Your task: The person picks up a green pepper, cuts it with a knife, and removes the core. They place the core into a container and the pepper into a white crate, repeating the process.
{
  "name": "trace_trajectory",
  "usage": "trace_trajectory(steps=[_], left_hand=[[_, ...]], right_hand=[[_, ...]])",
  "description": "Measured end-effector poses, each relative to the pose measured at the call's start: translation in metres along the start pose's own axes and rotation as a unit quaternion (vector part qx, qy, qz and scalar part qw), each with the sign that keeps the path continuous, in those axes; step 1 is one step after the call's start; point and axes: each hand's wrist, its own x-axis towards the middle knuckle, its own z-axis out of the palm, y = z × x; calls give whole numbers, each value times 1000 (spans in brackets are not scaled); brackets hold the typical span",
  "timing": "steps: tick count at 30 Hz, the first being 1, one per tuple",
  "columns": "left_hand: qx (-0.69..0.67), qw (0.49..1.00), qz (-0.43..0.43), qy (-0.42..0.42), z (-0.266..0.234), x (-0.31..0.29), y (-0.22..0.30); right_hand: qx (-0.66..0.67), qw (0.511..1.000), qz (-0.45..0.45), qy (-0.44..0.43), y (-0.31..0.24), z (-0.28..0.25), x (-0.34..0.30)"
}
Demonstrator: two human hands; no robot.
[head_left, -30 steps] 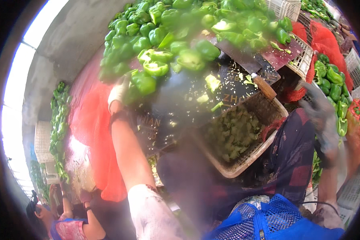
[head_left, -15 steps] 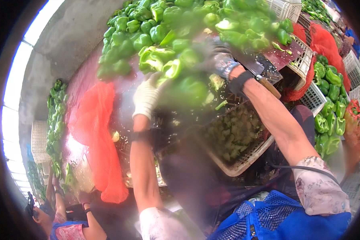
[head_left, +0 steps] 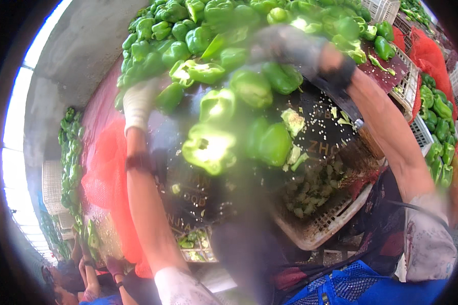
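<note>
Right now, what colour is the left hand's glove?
The left glove is whitish, clearest in the head view.

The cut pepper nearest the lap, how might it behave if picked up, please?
The cut pepper probably feels light for its size, since its open side shows a hollow. Its lobed wall holds its shape, so it seems fairly stiff.

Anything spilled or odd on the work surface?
Yes: pale seeds and a cut-out pepper core lie loose on the dark board, outside the bin of greenish scraps. Also, haze blurs the picture's middle, perhaps a smudged lens.
</note>
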Motion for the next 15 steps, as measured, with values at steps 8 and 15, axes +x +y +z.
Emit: trace_trajectory(steps=[8,15], left_hand=[[38,989,-35,-141,76,56,30],[-201,956,-17,-214,62,26,43]], right_hand=[[-355,840,-410,-13,120,64,126],[154,964,66,-208,107,60,123]])
